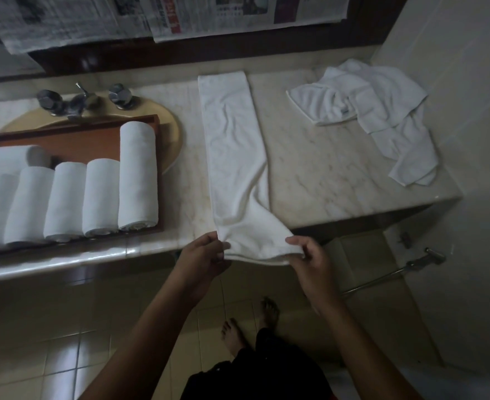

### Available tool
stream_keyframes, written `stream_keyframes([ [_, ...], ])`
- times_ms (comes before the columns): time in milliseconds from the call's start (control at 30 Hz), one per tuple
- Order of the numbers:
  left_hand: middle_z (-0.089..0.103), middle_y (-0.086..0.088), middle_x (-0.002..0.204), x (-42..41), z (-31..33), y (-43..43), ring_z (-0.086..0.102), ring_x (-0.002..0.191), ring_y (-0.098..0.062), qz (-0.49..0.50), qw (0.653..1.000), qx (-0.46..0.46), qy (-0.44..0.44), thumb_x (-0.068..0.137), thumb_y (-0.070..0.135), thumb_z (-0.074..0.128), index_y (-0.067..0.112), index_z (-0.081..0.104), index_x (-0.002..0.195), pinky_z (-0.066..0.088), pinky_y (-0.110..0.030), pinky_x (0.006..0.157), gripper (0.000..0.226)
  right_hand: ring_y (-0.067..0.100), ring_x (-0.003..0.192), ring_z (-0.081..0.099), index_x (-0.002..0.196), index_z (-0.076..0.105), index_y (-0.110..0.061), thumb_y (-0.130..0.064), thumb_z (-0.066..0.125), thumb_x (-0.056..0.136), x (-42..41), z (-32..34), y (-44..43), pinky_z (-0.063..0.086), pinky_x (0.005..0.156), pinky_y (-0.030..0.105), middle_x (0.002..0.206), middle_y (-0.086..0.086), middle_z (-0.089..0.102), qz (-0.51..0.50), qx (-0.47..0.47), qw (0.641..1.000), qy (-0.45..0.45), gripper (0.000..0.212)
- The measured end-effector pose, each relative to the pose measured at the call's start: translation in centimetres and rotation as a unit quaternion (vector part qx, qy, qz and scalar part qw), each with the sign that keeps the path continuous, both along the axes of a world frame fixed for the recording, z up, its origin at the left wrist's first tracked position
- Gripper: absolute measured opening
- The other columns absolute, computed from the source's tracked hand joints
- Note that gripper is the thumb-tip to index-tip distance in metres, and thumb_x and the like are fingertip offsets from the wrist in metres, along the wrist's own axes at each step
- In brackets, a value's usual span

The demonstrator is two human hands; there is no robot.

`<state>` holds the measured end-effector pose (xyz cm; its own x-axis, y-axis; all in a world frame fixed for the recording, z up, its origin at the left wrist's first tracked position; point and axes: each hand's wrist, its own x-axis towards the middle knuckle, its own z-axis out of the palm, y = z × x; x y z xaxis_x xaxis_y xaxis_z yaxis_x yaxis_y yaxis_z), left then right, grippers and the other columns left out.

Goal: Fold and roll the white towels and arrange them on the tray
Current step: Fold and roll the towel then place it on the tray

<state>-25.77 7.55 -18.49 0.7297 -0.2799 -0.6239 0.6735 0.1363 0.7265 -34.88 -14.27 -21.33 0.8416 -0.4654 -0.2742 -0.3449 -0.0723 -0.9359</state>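
Observation:
A long white towel (232, 145), folded into a narrow strip, lies across the marble counter (318, 174) from the back wall to the front edge. My left hand (206, 255) pinches its near left corner and my right hand (310, 258) pinches its near right corner, both just past the counter's edge. On the left a brown wooden tray (73, 140) holds several rolled white towels (138, 174) lined up side by side.
A loose heap of unfolded white towels (373, 111) lies at the counter's back right. The tray sits over a basin with chrome taps (79, 101). Newspapers (157, 15) cover the wall behind. A spray hose (419, 264) hangs on the right wall.

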Motion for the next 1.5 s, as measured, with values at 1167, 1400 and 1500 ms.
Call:
stream_keyframes([
  [1167, 0.003, -0.003, 0.172, 14.2, -9.1, -3.3, 0.0, 0.159, -0.023, -0.279, 0.639, 0.554, -0.454, 0.106, 0.053, 0.014, 0.019, 0.012, 0.165, 0.0, -0.054, 0.127, 0.068, 0.025, 0.158, 0.013, 0.161, 0.025, -0.01, -0.036, 0.035, 0.1, 18.4, -6.7, -4.6, 0.012, 0.124, 0.061, 0.171, 0.009, 0.019, 0.216, -0.533, 0.812, 0.102, 0.067],
  [1400, -0.002, -0.003, 0.173, 16.9, -10.5, -7.2, -0.003, 0.159, -0.02, -0.24, 0.67, 0.532, -0.459, 0.107, 0.043, 0.019, 0.017, 0.011, 0.165, 0.007, -0.059, 0.126, 0.064, 0.024, 0.159, 0.008, 0.161, 0.029, -0.014, -0.036, 0.039, 0.104, 23.5, -7.4, -1.2, 0.015, 0.125, 0.057, 0.171, 0.008, 0.016, 0.278, -0.529, 0.802, -0.008, 0.062],
  [1500, 0.003, -0.004, 0.173, 20.7, -11.3, -7.4, 0.0, 0.159, -0.02, -0.224, 0.668, 0.547, -0.452, 0.107, 0.043, 0.019, 0.017, 0.016, 0.164, 0.008, -0.061, 0.125, 0.063, 0.024, 0.158, 0.013, 0.16, 0.032, -0.014, -0.037, 0.038, 0.103, 27.9, -7.9, -1.9, 0.015, 0.124, 0.057, 0.17, 0.007, 0.02, 0.258, -0.53, 0.807, -0.016, 0.063],
])
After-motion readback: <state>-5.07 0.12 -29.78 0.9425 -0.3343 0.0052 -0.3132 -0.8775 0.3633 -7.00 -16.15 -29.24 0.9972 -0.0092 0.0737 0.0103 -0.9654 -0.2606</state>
